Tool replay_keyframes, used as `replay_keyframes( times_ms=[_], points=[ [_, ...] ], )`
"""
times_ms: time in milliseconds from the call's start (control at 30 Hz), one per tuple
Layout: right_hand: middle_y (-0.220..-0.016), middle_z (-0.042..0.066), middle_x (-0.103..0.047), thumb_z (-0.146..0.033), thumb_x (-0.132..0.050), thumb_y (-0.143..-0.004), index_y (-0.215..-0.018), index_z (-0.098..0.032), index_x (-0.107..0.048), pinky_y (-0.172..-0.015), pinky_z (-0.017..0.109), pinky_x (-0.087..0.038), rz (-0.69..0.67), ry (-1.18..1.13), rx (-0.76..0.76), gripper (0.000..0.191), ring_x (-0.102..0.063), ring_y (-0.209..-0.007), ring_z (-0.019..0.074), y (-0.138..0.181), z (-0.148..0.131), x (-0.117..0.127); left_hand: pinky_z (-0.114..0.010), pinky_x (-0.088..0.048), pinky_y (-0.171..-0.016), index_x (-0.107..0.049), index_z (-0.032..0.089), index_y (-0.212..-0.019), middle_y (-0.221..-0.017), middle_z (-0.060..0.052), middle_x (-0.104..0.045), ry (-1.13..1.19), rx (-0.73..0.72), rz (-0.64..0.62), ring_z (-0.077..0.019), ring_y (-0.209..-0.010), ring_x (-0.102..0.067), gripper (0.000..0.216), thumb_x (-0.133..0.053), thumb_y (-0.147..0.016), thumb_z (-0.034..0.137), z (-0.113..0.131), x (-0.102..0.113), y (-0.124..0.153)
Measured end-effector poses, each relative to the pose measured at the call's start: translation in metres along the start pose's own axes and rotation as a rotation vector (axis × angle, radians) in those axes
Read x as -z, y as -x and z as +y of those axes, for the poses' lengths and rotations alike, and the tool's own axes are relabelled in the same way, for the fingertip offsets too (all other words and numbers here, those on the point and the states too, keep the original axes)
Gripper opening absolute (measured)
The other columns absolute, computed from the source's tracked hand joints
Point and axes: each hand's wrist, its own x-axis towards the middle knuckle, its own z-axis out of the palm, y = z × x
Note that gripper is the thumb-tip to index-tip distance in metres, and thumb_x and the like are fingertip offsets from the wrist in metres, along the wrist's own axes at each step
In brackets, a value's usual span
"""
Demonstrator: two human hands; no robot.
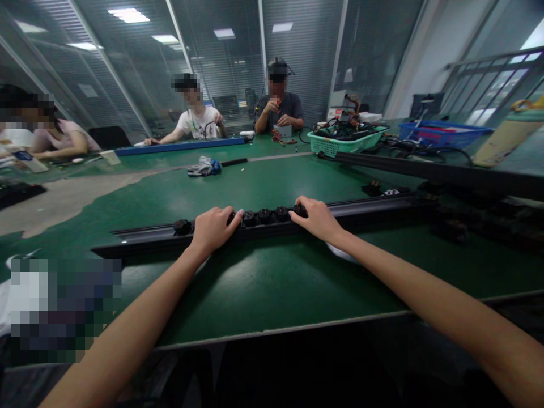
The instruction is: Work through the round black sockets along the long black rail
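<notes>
A: What lies nearest?
B: A smooth, glossy green tabletop (263, 283) with a thin pale edge. Pixelation at left hides the objects there.

A: Where is the work?
B: A long, straight black channel-shaped rail (365, 216) lies crosswise on the tabletop. In it sits a row of squat, rounded black blocks (264, 215). The left hand (213, 228) and right hand (318, 220) each grasp one end of this row, thumb and fingers bent round a block largely covered by the hand.

A: What is indistinct?
B: The rail's right end merges with shadow; metal or plastic cannot be told.

A: And beyond?
B: A mint-green perforated plastic basket (330, 147) heaped with tangled black cables (352, 131), their ends untraceable; farther, a glass partition (229, 56) with finely slatted blinds.
</notes>
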Motion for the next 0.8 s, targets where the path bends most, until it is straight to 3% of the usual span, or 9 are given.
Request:
replay_keyframes(
  times_ms=[800],
  points=[
    [-0.093,0.010,-0.071,-0.033,-0.060,-0.097,-0.093,-0.023,-0.056,-0.085,0.039,-0.041,0.028,0.061,-0.037,0.012,-0.062,-0.090,0.0278,-0.0001,0.0061,0.0022,-0.031,-0.034,-0.063,-0.074,0.020,-0.104,-0.097,-0.014,-0.076,-0.003,0.003,-0.011,-0.0272,-0.087,-0.070,0.068,-0.021,-0.109,0.062,0.0021,0.0040,0.0001]
  ],
)
